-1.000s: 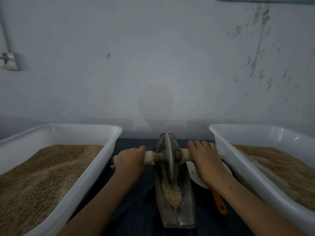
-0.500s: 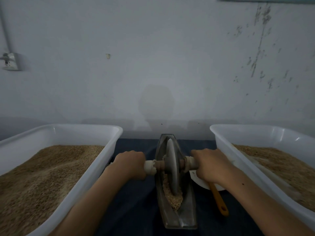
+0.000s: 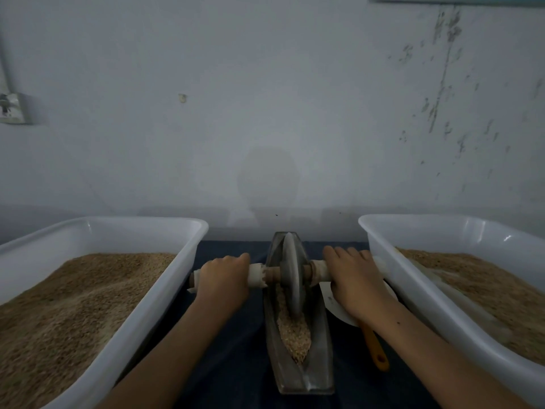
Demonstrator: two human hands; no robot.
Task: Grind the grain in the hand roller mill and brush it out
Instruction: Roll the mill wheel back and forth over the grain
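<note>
A boat-shaped metal trough [image 3: 320,364] lies lengthwise on the dark blue cloth [image 3: 236,364] between two tubs. A grey grinding wheel [image 3: 290,273] stands in its far half on a cross axle with pale handles. Crushed grain [image 3: 295,335] fills the trough's near half in front of the wheel. My left hand [image 3: 222,278] grips the left handle, fingers curved over its top. My right hand [image 3: 356,281] holds the right handle the same way, fingertips past the handle's far side.
A white tub [image 3: 165,296] of brown grain stands at the left and a second white tub [image 3: 413,290] of grain at the right, both close to the handle ends. A white round dish [image 3: 333,305] and an orange-handled tool [image 3: 374,346] lie under my right wrist. A wall rises just behind.
Half a second ago the wheel was rolled toward me. Both hands have since pushed it back to the far part of the trough, uncovering more grain at the near end.
</note>
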